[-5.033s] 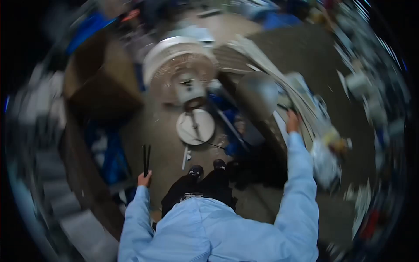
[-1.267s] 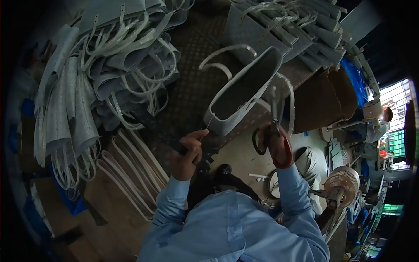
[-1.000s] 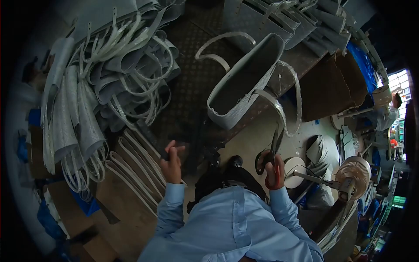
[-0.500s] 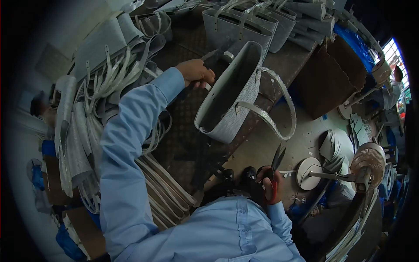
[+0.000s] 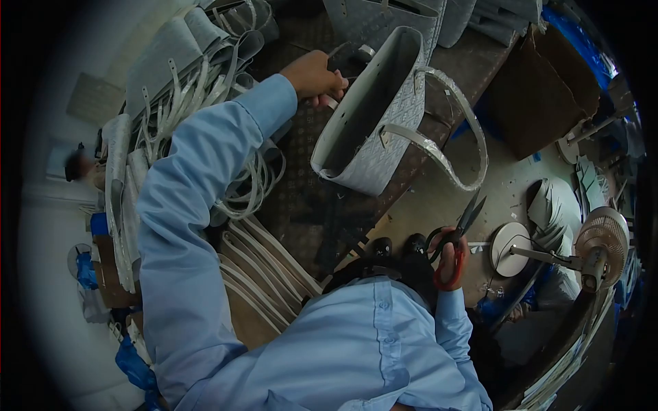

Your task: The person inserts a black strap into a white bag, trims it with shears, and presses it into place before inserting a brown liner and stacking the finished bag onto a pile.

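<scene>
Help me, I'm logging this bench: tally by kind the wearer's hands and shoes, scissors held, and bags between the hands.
Hands: 2 (left hand, right hand)
Shoes: 2 (left shoe, right shoe)
Scissors: 1 pair
Bag: 1
Total: 6

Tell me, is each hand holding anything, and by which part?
The right hand holds the scissors by the handles. The left hand is beside the bag; its hold can't be told.

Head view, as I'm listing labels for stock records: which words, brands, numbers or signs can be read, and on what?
None can be read.
Bag: textured pattern, no legible lettering.
Scissors: no legible marking.
Fan: any label is too small to read.
</scene>
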Available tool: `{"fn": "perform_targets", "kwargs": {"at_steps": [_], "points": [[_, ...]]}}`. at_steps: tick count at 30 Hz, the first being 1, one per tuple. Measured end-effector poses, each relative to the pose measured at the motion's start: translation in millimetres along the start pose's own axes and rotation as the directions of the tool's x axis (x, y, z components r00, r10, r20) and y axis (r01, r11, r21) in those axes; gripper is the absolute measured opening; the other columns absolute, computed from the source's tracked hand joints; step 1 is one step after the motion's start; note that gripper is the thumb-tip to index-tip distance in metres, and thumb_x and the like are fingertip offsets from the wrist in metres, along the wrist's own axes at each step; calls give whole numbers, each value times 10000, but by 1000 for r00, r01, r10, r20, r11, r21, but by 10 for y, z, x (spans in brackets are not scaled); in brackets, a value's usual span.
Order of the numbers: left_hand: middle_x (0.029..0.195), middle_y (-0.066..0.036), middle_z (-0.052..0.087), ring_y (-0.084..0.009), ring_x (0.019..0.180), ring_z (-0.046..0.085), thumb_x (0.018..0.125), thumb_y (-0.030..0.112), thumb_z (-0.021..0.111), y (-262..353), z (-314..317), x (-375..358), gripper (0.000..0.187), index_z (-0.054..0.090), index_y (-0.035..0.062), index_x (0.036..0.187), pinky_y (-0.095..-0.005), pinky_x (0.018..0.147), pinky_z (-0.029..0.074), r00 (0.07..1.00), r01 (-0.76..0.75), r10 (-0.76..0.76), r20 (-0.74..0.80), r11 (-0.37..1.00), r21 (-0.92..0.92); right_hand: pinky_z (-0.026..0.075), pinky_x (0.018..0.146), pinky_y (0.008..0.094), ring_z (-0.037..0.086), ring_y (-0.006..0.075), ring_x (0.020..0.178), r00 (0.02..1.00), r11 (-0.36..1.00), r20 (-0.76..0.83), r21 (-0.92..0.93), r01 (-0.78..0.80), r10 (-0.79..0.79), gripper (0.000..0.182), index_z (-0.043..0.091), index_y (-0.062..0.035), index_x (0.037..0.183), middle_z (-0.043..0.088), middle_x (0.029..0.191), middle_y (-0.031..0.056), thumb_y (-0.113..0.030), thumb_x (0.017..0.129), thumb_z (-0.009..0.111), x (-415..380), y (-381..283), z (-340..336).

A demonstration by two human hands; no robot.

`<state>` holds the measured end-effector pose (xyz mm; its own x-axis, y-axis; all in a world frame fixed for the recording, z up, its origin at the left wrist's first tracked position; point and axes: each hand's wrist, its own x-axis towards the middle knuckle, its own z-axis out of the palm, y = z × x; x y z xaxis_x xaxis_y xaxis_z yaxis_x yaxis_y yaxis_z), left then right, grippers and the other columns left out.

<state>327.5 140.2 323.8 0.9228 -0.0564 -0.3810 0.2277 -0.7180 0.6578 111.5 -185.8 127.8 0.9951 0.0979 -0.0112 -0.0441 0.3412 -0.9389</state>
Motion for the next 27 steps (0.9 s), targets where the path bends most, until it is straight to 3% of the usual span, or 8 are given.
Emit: {"fn": "perform_targets", "kwargs": {"at_steps": [5, 9, 13, 18, 20, 22, 24, 27], "points": [[775, -66, 669, -35, 441, 477, 858, 194, 628, 296, -103, 48, 188, 608, 13, 808, -185, 365, 355, 992, 25, 12, 129, 959, -284, 434, 635, 257, 543, 145, 682, 999, 998, -34, -56, 21, -23, 422, 482, 2, 1090, 560, 771, 77, -378, 909, 513, -43, 49, -63], [795, -32, 671, -17, 471, 469, 858, 239, 640, 553, -181, 199, 202, 614, 42, 894, -158, 412, 356, 967, -253, 247, -59, 956, -146, 437, 638, 257, 546, 147, 684, 999, 998, -49, -51, 21, -24, 408, 482, 2, 1090, 560, 772, 76, -365, 914, 511, -76, 53, -121], [767, -32, 669, -18, 463, 471, 848, 246, 646, 659, -291, 396, 203, 621, 47, 878, -167, 397, 354, 928, -371, 370, -42, 929, -3, 444, 643, 261, 548, 148, 687, 997, 999, -73, -37, 22, -24, 402, 480, 5, 1090, 560, 783, 79, -356, 916, 513, -113, 62, -208], [642, -43, 634, -69, 382, 478, 804, 177, 637, 443, 242, -2, 190, 616, -7, 842, -222, 356, 375, 989, -39, 1, 148, 966, 255, 449, 642, 265, 549, 150, 687, 994, 1000, -103, -24, 20, -22, 403, 480, 5, 1089, 560, 795, 82, -354, 912, 521, -145, 22, -331], [623, -98, 624, -147, 404, 543, 821, 144, 625, 81, 486, -227, 189, 591, -41, 847, -287, 374, 423, 996, 60, -78, 40, 942, 330, 449, 633, 262, 550, 151, 682, 993, 1000, -115, -23, 19, -22, 399, 482, 2, 1088, 560, 795, 81, -353, 910, 525, -179, 42, -402], [616, -99, 611, -142, 391, 537, 840, 179, 625, -92, 511, -503, 225, 583, -42, 851, -277, 370, 414, 991, 107, -125, 53, 961, 255, 457, 647, 269, 556, 152, 694, 992, 1000, -127, -6, 19, -20, 370, 484, 3, 1097, 565, 818, 85, -306, 901, 540, -220, 33, -474], [640, -102, 626, -120, 394, 533, 865, 203, 610, -8, 408, -865, 249, 605, -45, 877, -250, 365, 398, 999, 9, -5, 36, 995, -104, 466, 660, 276, 562, 154, 705, 991, 1000, -131, -25, 19, -22, 346, 487, 4, 1107, 569, 842, 89, -259, 892, 555, -238, -27, -527], [670, -89, 642, -89, 397, 514, 908, 210, 562, 106, 300, -1311, 251, 631, -26, 955, -209, 359, 364, 953, -214, 139, -270, 938, -271, 461, 648, 272, 556, 148, 698, 989, 998, -145, -52, 24, -31, 359, 484, 2, 1109, 564, 837, 84, -278, 896, 552, -294, -77, -516]]}}
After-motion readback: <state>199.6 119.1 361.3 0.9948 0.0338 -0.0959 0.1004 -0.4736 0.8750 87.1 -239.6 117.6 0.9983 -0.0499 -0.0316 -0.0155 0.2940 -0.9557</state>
